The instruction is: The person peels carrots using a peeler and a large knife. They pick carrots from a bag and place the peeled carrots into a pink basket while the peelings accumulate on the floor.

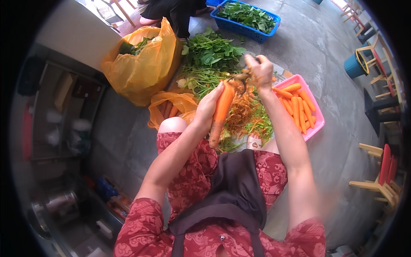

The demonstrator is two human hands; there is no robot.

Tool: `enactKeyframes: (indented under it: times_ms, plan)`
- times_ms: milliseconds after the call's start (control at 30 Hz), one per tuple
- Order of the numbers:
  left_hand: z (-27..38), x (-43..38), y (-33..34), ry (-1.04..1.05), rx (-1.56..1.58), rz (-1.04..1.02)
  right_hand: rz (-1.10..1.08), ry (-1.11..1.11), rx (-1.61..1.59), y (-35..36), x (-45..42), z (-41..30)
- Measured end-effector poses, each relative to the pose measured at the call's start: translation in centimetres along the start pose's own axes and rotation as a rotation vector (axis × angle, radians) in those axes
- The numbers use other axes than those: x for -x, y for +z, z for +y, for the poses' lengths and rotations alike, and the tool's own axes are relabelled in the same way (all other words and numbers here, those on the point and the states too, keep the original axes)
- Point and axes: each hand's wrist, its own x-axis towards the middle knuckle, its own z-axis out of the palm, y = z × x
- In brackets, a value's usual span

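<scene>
My left hand [207, 104] is closed round a large carrot [221, 112], its upper part bright orange and its lower end still brown and soiled. My right hand [260, 72] grips a peeler [243, 77] at the carrot's top end, with orange shavings clinging to the fingers. Below lies a heap of carrot peelings [240, 109] mixed with green trimmings. To the right, a pink plastic basket [315, 129] holds several peeled carrots [300, 110]. At the left, an open orange plastic bag [154, 109] contains unpeeled carrots [170, 110].
Leafy greens [212, 51] lie on the floor beyond the heap. A large yellow-orange bag [144, 74] stands at the left and a blue basket [261, 38] of leaves at the back. Another person's dark-clothed leg [179, 19] is behind. A bin [354, 66] and chairs [385, 167] stand at right.
</scene>
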Motion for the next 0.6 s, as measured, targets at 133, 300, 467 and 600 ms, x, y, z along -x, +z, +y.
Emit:
enactKeyframes:
  times_ms: [133, 300, 467, 600]
  plan:
    - [0.2, -0.4, -0.3, -0.054, 0.046, 0.032, 0.118, -0.094, -0.101, -1.6, -1.7, 1.1]
    - [0.6, -0.8, -2.0, -0.110, 0.346, -0.319, -0.205, -0.219, 0.173, 1.6, 5.3, -0.5]
    - [0.4, 0.0, -1.0, -0.105, 0.053, -0.100, -0.068, 0.130, -0.151, 0.1, 1.2, -1.2]
    - [0.1, 0.4, 0.7, -0.125, 0.134, -0.197, 0.167, 0.109, -0.243, -4.1, -4.0, 4.6]
